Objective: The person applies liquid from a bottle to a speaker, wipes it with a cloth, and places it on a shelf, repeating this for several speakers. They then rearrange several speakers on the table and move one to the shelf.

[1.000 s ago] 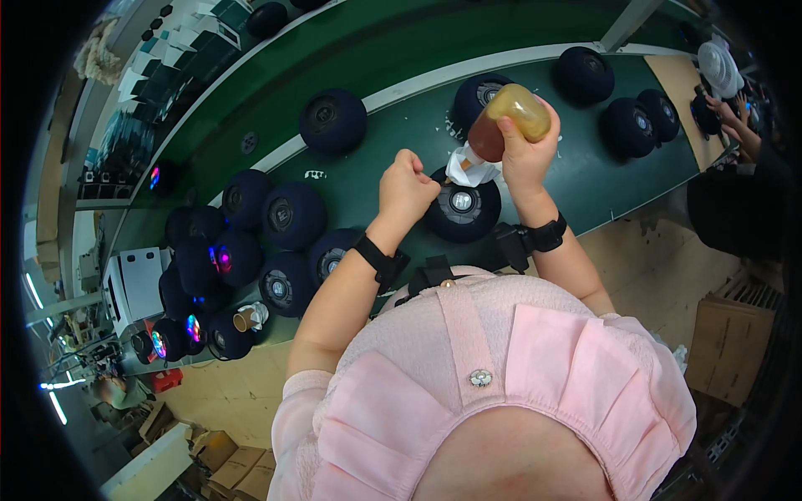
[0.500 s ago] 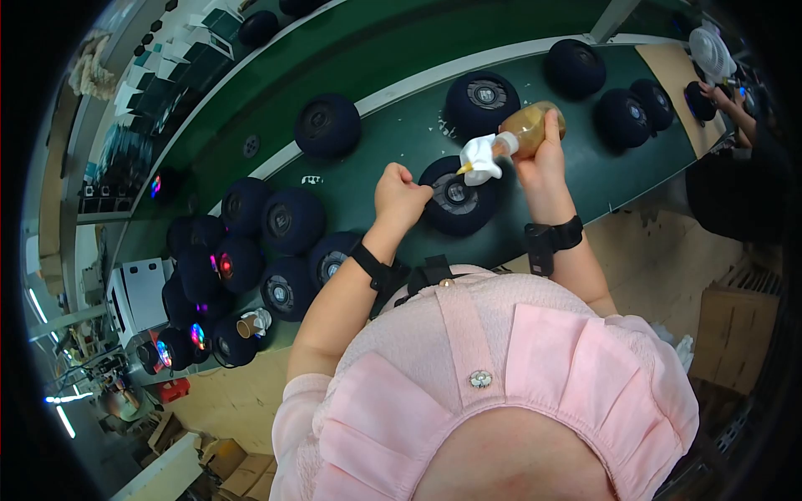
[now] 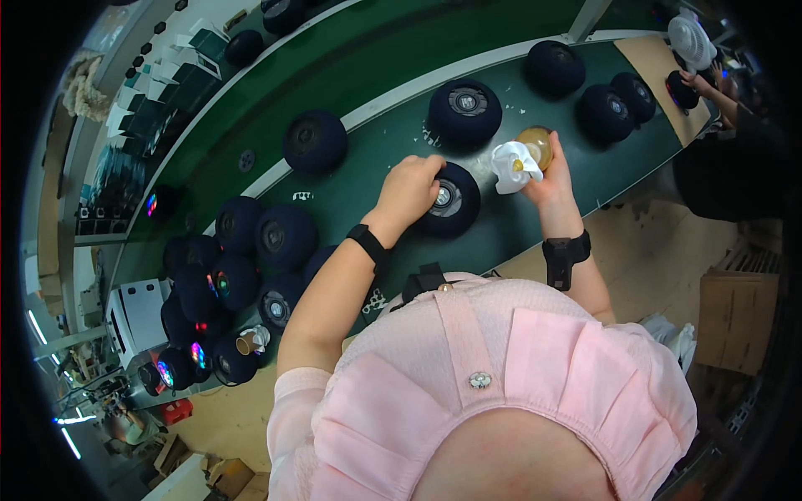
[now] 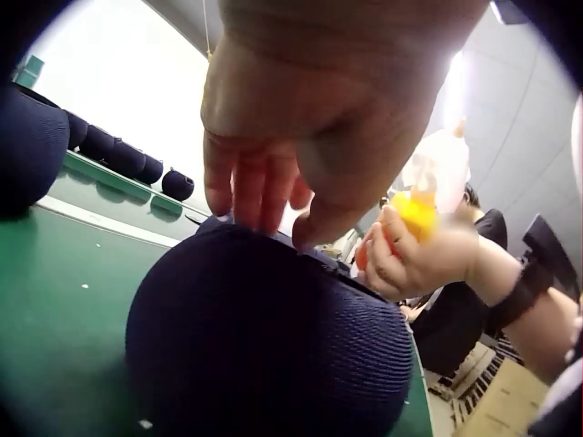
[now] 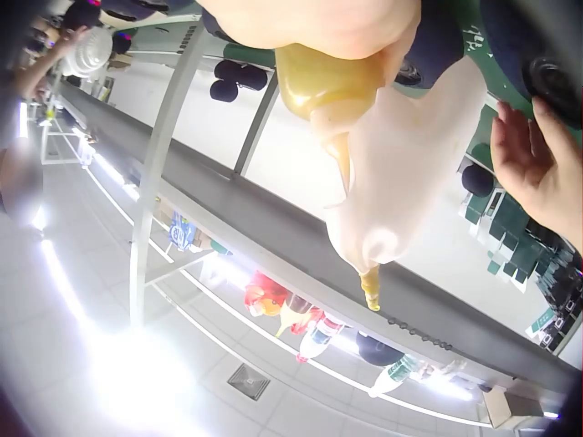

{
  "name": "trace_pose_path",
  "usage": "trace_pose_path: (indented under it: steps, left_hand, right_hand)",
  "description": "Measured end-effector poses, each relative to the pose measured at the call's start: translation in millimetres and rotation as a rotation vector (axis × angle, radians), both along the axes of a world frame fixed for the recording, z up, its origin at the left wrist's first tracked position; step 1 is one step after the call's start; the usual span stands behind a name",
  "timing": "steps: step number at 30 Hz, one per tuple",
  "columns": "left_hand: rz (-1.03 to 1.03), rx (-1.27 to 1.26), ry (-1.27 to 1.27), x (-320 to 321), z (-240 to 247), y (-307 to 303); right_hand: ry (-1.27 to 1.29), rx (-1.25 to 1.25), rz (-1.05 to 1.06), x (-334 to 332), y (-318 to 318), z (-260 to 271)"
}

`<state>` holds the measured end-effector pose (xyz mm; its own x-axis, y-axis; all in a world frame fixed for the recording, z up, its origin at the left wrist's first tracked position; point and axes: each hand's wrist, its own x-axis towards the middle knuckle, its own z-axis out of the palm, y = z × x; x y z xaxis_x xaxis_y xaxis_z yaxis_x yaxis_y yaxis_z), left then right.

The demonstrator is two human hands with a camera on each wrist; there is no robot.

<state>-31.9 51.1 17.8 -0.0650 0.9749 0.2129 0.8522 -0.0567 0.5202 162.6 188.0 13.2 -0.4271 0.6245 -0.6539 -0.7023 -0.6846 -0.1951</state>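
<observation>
My left hand (image 3: 408, 194) is over the left side of a round, dark-blue fabric-covered speaker (image 3: 458, 215), fingers at its top ring. In the left wrist view those fingers reach down, extended, to the top of the speaker (image 4: 264, 337). My right hand (image 3: 551, 185) grips a squeeze bottle (image 3: 541, 144) of yellowish liquid to the right of the speaker. White wrapping (image 3: 508, 171) surrounds the bottle's neck. A yellow nozzle tip (image 5: 369, 289) sticks out of the wrapping, away from the speaker.
Another speaker (image 3: 464, 113) stands just behind, with more at the back right (image 3: 555, 68). Several speakers (image 3: 284, 235) crowd the left, some with coloured lights. A cardboard roll (image 3: 247, 343) lies among them. At far right, another person's hands (image 3: 700, 83) hold a speaker.
My right hand has drawn the bottle away from the speaker to the right and turned its nozzle upward. The left hand has moved onto the speaker's top, its fingers less curled.
</observation>
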Motion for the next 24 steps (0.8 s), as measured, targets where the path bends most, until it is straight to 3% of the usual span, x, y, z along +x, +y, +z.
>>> trace_pose_path:
  steps: [7,11,17,20,22,24]
  left_hand:
    - [-0.112,-0.026,0.119,-13.0,-2.8,0.6]
    - [-0.107,0.061,0.079,-7.2,-0.9,-1.8]
    - [-0.031,0.064,0.229,0.4,-4.1,-1.5]
    - [0.330,-0.191,-0.318,-5.3,9.7,-5.6]
    - [0.375,-0.225,-0.417,-9.0,-4.2,-11.5]
    - [0.512,-0.345,-0.752,-6.4,-12.6,-18.9]
  right_hand:
    - [-0.078,0.069,-0.053,-11.0,-5.8,7.1]
    - [-0.111,0.119,-0.041,-15.1,-7.5,3.4]
    - [-0.132,0.151,-0.008,-16.8,-7.1,0.5]
    - [-0.165,0.244,-0.065,-18.5,-5.2,-4.2]
    - [-0.183,0.314,-0.108,-22.7,-3.1,-8.4]
    - [-0.280,0.532,-0.157,-26.8,-1.8,-15.8]
